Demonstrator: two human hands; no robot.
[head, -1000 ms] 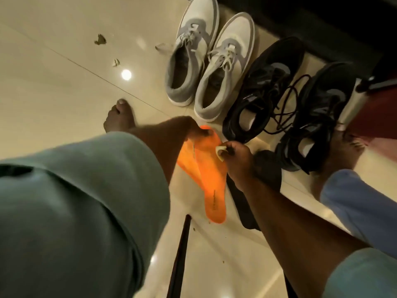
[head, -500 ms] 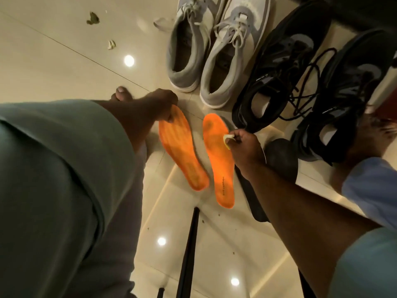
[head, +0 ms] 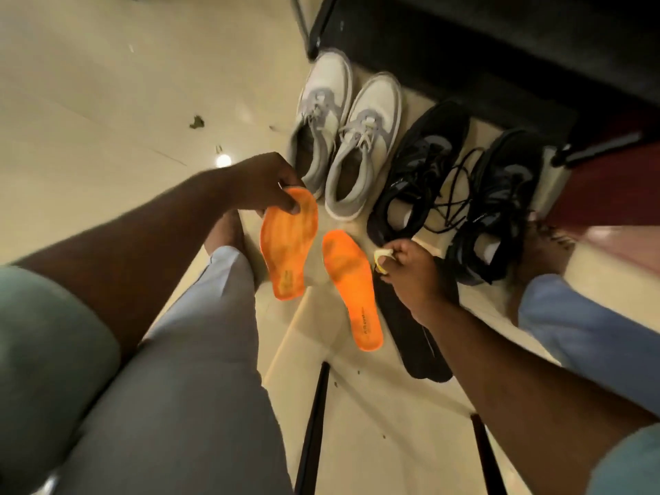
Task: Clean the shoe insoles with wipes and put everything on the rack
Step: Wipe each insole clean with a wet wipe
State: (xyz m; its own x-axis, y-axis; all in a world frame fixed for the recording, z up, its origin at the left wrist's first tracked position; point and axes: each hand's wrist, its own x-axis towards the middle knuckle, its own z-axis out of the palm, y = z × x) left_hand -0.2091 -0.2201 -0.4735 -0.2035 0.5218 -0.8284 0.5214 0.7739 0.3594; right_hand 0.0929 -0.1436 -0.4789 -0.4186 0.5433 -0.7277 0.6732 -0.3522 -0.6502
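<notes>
Orange foam insoles, two of them, sit at the centre of the scene w/ a person bending over a glossy cream tile floor (head: 107,101). Left hand (head: 262,185) pinches the toe end of one orange insole (head: 287,250), thumb on its top face & fingers curled behind, so it hangs raised off the floor, heel end pointing down toward the person. Second orange insole (head: 351,292) lies flat on the tiles just to the right of it, not touching, printed heel end nearest the viewer. Right hand (head: 410,271) is closed around a small crumpled yellowish wipe (head: 380,260), held just beside the flat insole's right edge; can't tell if the wipe touches it. Under that hand a black insole (head: 421,346) lies on the floor, alongside the flat orange one. Beyond, a row of shoes, toes pointing away: pair of grey-and-white sneakers (head: 343,137) on the left, pair of black sneakers (head: 460,180) w/ loose laces on the right. Dark frame at the far end is prob. the rack (head: 464,48), blurred. Person wears light trousers, bare feet on the tiles. A few bits of debris (head: 196,122) on the floor at left, well apart from the insoles.
</notes>
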